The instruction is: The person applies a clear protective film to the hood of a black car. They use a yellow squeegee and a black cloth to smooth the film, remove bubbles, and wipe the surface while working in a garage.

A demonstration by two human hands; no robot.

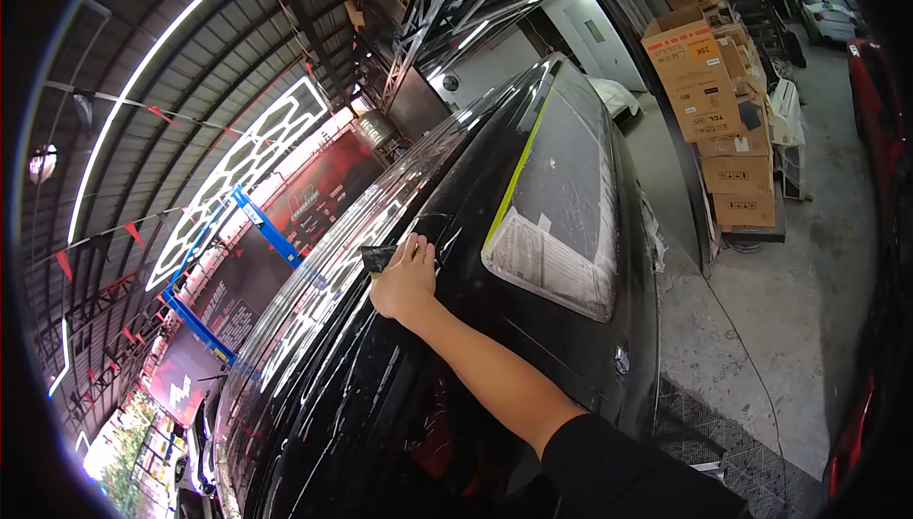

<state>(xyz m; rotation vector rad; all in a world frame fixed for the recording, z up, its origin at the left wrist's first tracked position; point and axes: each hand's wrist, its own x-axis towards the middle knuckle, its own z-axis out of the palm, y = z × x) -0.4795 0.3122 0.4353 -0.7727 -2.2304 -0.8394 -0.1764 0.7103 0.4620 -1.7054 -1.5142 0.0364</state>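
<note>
The right hand [404,283] reaches out over a black vehicle [468,283], its fingers [418,249] bent and closed on a small dark block [378,257] that sticks out past them toward the left. The block is at the vehicle's glossy upper bodywork, to the left of the side window [571,176]; its underside is hidden, so whether it presses on the paint cannot be told. The bare forearm [495,367] runs back across the dark side panel to a black sleeve [628,471]. The left hand is out of view and its state cannot be told. Pale sheeting [552,260] covers the window, with yellow-green tape [518,176] along its left edge. Cardboard boxes [699,91] stand stacked off to the right.
</note>
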